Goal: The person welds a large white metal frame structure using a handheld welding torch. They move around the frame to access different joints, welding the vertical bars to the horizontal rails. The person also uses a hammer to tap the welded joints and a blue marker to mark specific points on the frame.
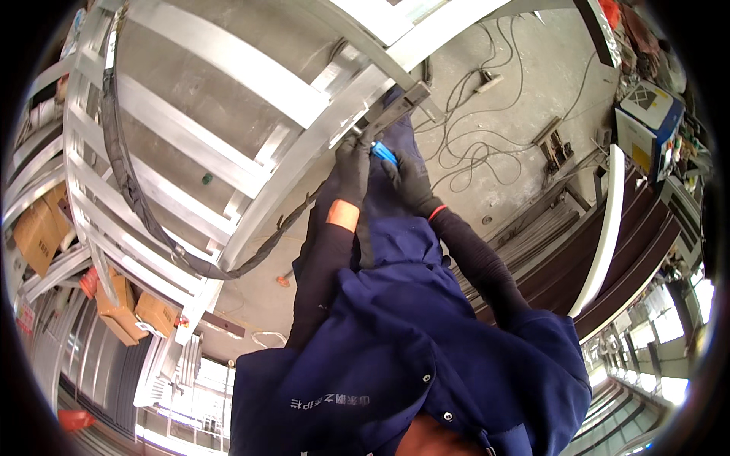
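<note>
Navy jacket [426,357], gloved hands at aluminium frame [228,61] — cable-strewn concrete floor [525,76]

Brown cardboard boxes [36,228] sit stacked at the left edge of the workshop, beyond the curved aluminium frame [228,68], with two more cardboard cartons [137,313] lower down beside its bottom rail. At upper right, a blue-and-white carton [646,114] with a yellow panel stands on the concrete floor [517,83].

Head-worn fisheye looks steeply down, close above hands.
</note>
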### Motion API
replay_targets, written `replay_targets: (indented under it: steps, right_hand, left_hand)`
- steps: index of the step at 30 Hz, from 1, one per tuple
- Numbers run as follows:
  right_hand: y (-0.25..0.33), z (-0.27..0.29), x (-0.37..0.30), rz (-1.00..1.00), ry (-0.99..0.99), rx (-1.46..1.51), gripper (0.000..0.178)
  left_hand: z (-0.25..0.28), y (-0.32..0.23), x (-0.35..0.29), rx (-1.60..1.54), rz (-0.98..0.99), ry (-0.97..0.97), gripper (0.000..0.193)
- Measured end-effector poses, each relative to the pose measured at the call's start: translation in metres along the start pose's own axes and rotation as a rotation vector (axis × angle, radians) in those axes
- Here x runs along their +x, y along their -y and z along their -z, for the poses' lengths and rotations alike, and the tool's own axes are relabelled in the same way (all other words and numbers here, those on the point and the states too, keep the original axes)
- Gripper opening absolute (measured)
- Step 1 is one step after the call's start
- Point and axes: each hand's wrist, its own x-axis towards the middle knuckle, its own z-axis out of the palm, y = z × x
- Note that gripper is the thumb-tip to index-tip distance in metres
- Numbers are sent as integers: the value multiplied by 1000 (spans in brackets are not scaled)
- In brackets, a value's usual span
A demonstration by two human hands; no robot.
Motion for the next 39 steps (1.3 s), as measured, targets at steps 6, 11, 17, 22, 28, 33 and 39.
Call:
replay_targets:
  steps: [6,11,17,22,28,33,39]
  right_hand:
    - [-5,30,31,-572,574,643,51]
    - [30,7,11,235,-148,-240,39]
    - [-19,34,40,-518,731,554,44]
    - [17,10,23,-38,145,26,55]
    - [-4,34,45,-478,740,417,60]
    - [-5,23,34,-225,407,108,47]
    - [-5,13,33,-17,331,-55,38]
  left_hand:
    - [3,3,5,-38,23,-13,32]
    - [4,8,6,-25,-34,-43,30]
    - [5,6,5,-71,25,-34,28]
    - [6,21,13,-86,-117,-43,30]
    - [5,16,11,-149,-78,-36,26]
    - [2,10,5,-245,-16,-12,17]
    - [-1,-12,-1,-130,-148,-56,23]
